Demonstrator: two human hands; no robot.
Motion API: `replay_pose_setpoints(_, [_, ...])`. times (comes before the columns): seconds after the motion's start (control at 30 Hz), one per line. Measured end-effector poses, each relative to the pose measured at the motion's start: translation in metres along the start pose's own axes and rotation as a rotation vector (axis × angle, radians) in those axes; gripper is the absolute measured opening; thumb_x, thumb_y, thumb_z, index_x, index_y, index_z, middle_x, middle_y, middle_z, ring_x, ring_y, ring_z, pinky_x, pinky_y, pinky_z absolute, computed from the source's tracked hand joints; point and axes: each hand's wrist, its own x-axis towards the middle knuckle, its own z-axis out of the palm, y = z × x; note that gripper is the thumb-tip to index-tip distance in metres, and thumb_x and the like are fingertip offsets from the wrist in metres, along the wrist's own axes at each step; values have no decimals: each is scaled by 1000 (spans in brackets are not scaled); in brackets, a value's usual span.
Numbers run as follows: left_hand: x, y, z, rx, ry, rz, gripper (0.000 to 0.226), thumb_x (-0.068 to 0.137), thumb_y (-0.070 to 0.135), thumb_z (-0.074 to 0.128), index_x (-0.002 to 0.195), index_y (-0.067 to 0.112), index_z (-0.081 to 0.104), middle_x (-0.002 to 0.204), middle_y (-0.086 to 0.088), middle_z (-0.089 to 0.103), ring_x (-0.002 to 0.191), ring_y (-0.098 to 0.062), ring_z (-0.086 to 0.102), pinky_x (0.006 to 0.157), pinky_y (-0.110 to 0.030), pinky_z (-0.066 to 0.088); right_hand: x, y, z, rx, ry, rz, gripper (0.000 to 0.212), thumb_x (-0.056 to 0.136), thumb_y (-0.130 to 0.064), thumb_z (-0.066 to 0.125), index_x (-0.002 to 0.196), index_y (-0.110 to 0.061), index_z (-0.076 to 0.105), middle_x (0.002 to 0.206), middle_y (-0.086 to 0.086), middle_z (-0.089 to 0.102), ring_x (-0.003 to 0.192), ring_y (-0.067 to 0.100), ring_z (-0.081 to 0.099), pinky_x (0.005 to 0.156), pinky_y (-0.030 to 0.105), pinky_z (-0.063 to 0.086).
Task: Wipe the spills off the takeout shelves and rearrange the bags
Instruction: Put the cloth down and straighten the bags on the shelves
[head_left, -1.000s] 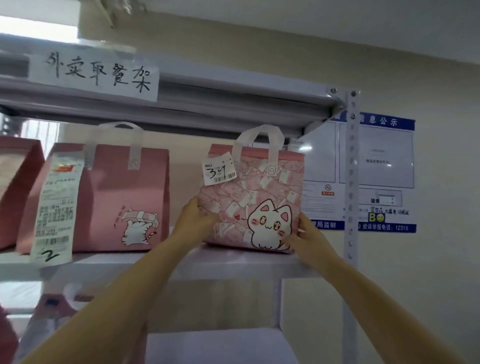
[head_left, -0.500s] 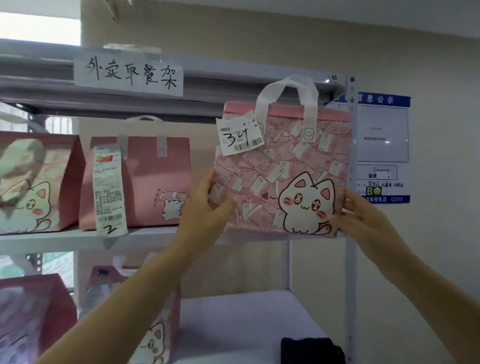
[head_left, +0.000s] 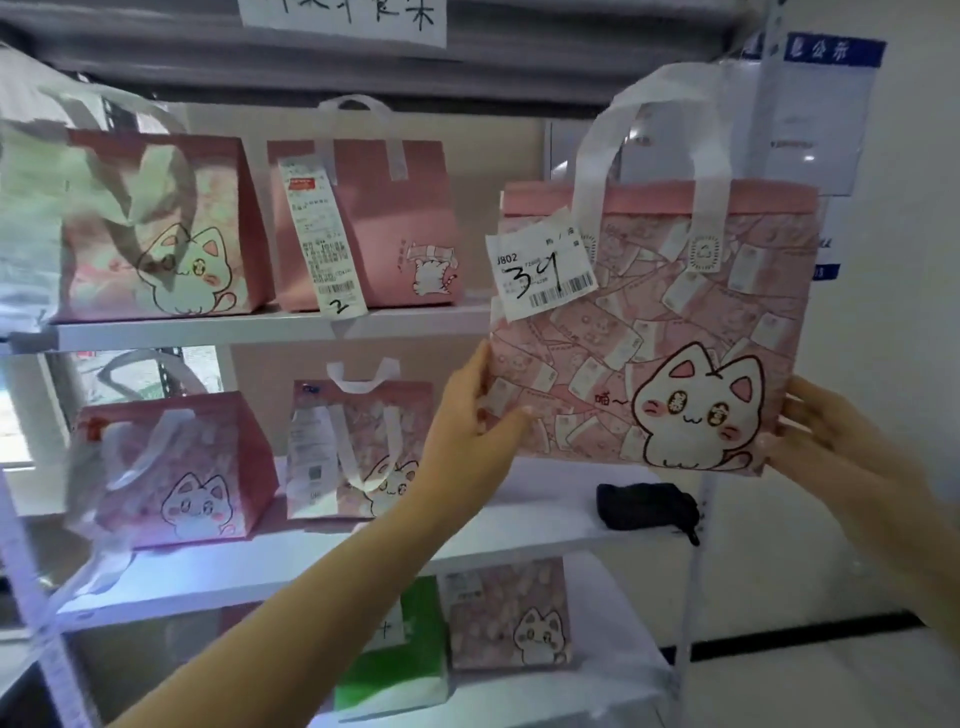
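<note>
Fingers and thumb of the left hand pinch the lower left edge of a pink cat-print bag tagged "34", while the right hand cups its lower right corner, holding it in the air, clear of the white metal shelving. This looks like the rearranging step; next, a free spot must be chosen, perhaps near the dark cloth on the middle tier. Other pink bags line the tiers against a cream wall.
</note>
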Motion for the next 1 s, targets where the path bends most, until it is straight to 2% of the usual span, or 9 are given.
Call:
replay_pose_setpoints(0.1, [-35, -19, -3, -47, -73, -86, 59, 85, 23, 62, 138, 33, 39, 126, 13, 58, 115, -13, 58, 94, -42, 49, -31, 24, 6, -8, -11, 105, 40, 75, -25, 76, 106, -44, 59, 104, -22, 69, 101, 6, 65, 70, 22, 57])
replay_pose_setpoints(0.17, [-54, -31, -6, -76, -85, -175, 44, 89, 16, 61, 127, 32, 45, 118, 10, 62, 109, -11, 61, 91, -37, 52, -50, 33, 12, 14, -11, 161, 61, 50, -51, 85, 105, -42, 61, 105, -13, 70, 100, 8, 65, 68, 18, 56])
replay_pose_setpoints(0.3, [-82, -55, -7, -113, -141, -393, 36, 89, 9, 59, 115, 28, 44, 115, 2, 62, 98, -11, 65, 78, -30, 57, -79, 50, 25, 6, -57, 272, 98, 23, -74, 79, 109, -33, 55, 103, -15, 70, 94, 2, 65, 71, 16, 56])
replay_pose_setpoints(0.37, [-86, -65, -5, -127, -151, -429, 41, 87, 2, 58, 115, 27, 42, 117, -1, 61, 99, -14, 66, 78, -30, 57, -83, 60, 33, -4, -100, 320, 87, 31, -67, 83, 107, -35, 54, 101, -16, 70, 95, 2, 65, 71, 19, 56])
replay_pose_setpoints(0.43, [-83, -74, -4, -141, -149, -453, 45, 87, -3, 56, 115, 28, 40, 117, -2, 61, 100, -15, 66, 80, -34, 57, -78, 69, 41, 30, -87, 370, 51, 65, -29, 83, 107, -32, 54, 103, -8, 69, 101, 10, 63, 70, 23, 53])
replay_pose_setpoints(0.53, [-73, -87, -4, -144, -145, -478, 46, 88, -7, 52, 115, 27, 38, 116, 2, 60, 97, -13, 67, 75, -31, 58, -60, 87, 50, 13, -76, 393, 40, 81, 5, 63, 109, -23, 53, 107, -2, 65, 92, 5, 65, 63, 19, 53])
replay_pose_setpoints(0.67, [-52, -110, -7, -46, -143, -484, 56, 87, -10, 50, 121, 32, 33, 116, 9, 55, 95, -7, 63, 67, -18, 54, -24, 115, 62, 15, -76, 402, 38, 76, 0, 71, 104, -19, 55, 104, 2, 65, 91, 9, 65, 63, 19, 52])
replay_pose_setpoints(0.87, [-3, -162, -11, 123, -64, -509, 63, 86, -2, 54, 131, 37, 33, 126, 9, 55, 113, -11, 55, 76, -19, 54, 32, 151, 88, 144, -100, 391, 40, 59, -15, 60, 98, -8, 51, 97, 5, 61, 87, 15, 61, 53, 15, 50])
replay_pose_setpoints(1.0, [33, -192, -8, 229, 31, -503, 63, 85, -5, 53, 131, 35, 37, 121, 13, 58, 102, -3, 59, 76, -22, 54, 73, 191, 99, 186, -131, 422, 33, 80, 1, 64, 109, -3, 48, 101, 7, 62, 88, 15, 62, 55, 14, 52])
